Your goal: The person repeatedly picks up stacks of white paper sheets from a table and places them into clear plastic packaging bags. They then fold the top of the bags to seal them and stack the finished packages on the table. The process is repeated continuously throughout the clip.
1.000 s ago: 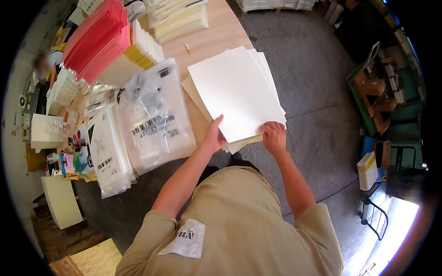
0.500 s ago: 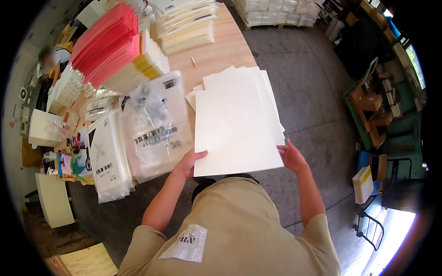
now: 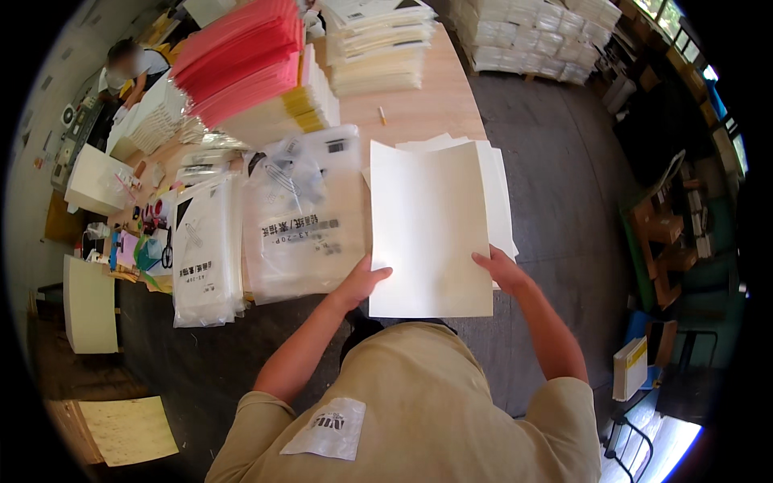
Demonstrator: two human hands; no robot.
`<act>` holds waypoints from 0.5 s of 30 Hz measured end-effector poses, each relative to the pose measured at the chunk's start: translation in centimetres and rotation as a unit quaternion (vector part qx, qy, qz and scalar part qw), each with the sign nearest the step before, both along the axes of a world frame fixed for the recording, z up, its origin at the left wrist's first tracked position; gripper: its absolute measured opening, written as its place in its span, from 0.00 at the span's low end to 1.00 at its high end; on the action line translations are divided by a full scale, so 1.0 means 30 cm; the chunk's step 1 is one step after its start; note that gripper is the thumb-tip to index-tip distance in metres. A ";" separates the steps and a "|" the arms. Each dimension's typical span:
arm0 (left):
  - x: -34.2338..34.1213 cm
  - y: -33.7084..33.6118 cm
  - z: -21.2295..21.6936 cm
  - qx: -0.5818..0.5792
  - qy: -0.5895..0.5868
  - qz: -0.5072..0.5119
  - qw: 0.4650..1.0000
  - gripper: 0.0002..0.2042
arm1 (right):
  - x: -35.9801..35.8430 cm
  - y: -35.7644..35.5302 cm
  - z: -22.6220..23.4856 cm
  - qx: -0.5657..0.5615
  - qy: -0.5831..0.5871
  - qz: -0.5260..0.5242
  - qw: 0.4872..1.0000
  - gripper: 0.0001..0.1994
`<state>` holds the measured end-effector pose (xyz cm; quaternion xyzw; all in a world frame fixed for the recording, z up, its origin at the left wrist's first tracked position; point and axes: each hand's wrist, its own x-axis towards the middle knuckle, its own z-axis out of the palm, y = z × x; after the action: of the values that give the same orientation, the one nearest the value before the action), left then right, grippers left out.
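Observation:
I hold a large cream sheet of paper (image 3: 429, 229) lifted in front of me, my left hand (image 3: 360, 283) gripping its lower left edge and my right hand (image 3: 499, 268) its lower right edge. Under and behind it lies a stack of similar cream sheets (image 3: 498, 189) on the wooden table (image 3: 419, 109). Just left of the sheet lies a pile of clear plastic bags (image 3: 302, 217) with printed labels.
A second pile of plastic bags (image 3: 205, 249) lies further left. Red and pink envelopes (image 3: 241, 56), yellow ones (image 3: 310, 109) and stacks of cream paper (image 3: 374, 48) fill the table's far side. Another person (image 3: 129, 64) works at the far left. Wrapped paper bundles (image 3: 531, 36) stand on the floor.
The sheet was lifted off the stack and turned from slanted to upright in front of me. My hands moved apart to its two lower edges.

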<state>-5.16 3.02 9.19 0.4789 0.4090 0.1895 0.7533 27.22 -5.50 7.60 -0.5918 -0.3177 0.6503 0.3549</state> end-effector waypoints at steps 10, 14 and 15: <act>0.175 -0.168 0.281 0.554 0.176 -0.027 0.813 0.50 | -0.252 -0.041 0.285 0.223 0.061 -0.067 0.971 0.32; 0.213 -0.209 0.273 0.649 0.232 -0.017 0.724 0.54 | -0.381 -0.017 0.351 0.249 0.052 -0.166 0.953 0.30; 0.216 -0.214 0.278 0.663 0.248 -0.021 0.706 0.52 | -0.387 -0.017 0.361 0.248 0.051 -0.183 0.950 0.27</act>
<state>1.32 -3.41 17.54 0.8933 0.3397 0.2701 0.1169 15.60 -6.02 18.44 -0.4990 -0.3374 0.5040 0.6190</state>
